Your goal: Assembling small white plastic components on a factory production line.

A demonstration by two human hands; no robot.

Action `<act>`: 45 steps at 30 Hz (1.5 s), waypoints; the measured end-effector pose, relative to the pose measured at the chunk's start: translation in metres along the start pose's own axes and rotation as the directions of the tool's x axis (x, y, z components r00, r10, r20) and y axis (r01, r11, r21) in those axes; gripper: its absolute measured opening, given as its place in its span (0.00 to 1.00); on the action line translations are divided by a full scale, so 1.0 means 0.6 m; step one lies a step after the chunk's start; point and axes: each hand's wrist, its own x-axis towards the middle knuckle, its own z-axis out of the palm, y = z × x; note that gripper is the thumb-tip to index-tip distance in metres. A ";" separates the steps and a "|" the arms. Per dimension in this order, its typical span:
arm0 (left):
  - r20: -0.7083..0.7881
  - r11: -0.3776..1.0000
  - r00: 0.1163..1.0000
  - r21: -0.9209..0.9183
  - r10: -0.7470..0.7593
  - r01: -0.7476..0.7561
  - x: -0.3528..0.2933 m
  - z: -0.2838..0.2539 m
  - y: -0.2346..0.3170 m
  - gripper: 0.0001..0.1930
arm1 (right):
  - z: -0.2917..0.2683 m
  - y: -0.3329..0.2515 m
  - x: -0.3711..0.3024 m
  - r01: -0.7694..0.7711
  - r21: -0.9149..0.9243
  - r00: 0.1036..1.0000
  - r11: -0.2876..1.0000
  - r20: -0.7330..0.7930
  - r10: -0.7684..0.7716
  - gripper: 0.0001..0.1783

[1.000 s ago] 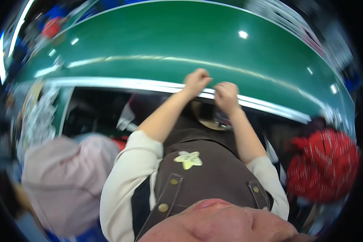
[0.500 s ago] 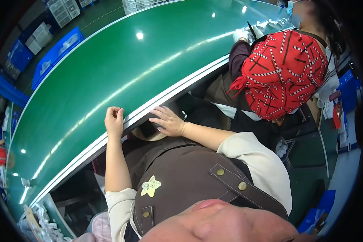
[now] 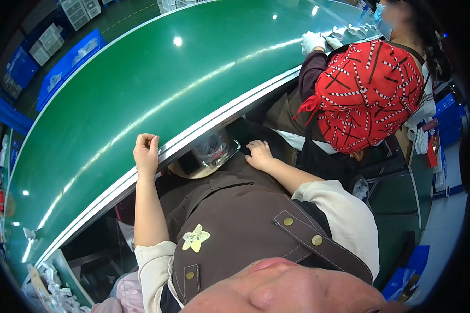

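My left hand [image 3: 147, 151] rests at the near edge of the green conveyor belt [image 3: 104, 135], its fingers curled in against the thumb. Whatever it may hold is too small to make out. My right hand [image 3: 259, 155] lies low over my lap, fingers apart and holding nothing. Between the hands, under the metal rail [image 3: 198, 133], sits a tan rounded board or tray [image 3: 197, 174]. On it are a dark rectangular object [image 3: 187, 166] and a clear plastic bag [image 3: 212, 148] whose contents are unclear.
A co-worker in a red patterned head cover [image 3: 368, 99] sits close on my right, with white-gloved hands [image 3: 314, 41] over the belt near small pale pieces [image 3: 352, 31]. Past the belt stands a blue bin [image 3: 70, 65]. White scraps [image 3: 62, 292] fill the lower left.
My right hand has drawn back rightward from the rail to my lap, uncovering the plastic bag. My left hand has barely moved. The dark pointed item by the co-worker's gloves no longer shows.
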 end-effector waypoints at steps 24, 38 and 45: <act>-0.007 0.998 1.000 0.060 0.025 -0.024 -0.009 -0.001 0.018 0.06 | -0.055 0.064 0.054 -0.452 -0.085 0.870 0.888 0.176 0.460 0.41; -0.006 0.992 0.999 0.120 0.047 -0.046 -0.009 0.003 0.014 0.06 | -0.086 0.076 0.059 -0.322 -0.189 0.873 0.928 0.320 0.368 0.41; -0.001 0.990 0.999 0.130 0.048 -0.048 -0.009 0.002 0.015 0.06 | -0.064 0.089 0.073 -0.322 -0.179 0.881 0.930 0.302 0.363 0.37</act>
